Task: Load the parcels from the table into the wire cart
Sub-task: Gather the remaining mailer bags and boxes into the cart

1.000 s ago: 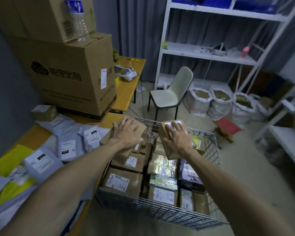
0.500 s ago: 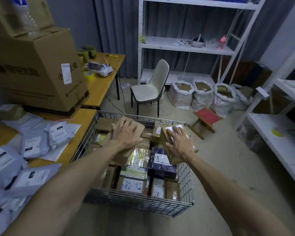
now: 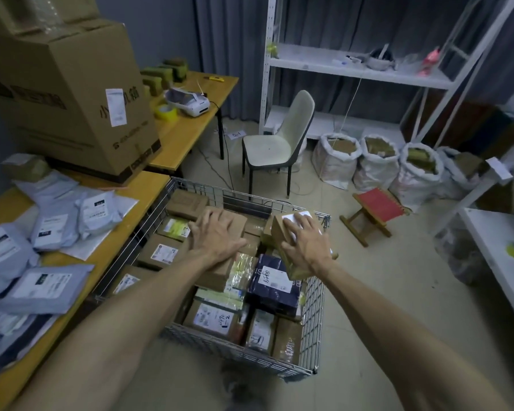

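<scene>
**Room around you: dim storeroom, grey and white**

Light low, bluish, even throughout. Ahead of you a grey pleated curtain (image 3: 235,40) covers the back; plain grey wall (image 3: 161,31) to its left. Pale beige floor (image 3: 398,292). White metal shelving (image 3: 339,69) stands against the curtain, small clutter on its middle board. In front of it, a pale chair (image 3: 267,149) on dark legs. Right of the chair, open white sacks (image 3: 336,161) in a row on the floor, then a low wooden stool (image 3: 377,203) with a red top. Second white rack (image 3: 499,256) at your right edge. On your left, the yellow-topped table (image 3: 152,188), a matching desk (image 3: 190,134) just beyond it
</scene>
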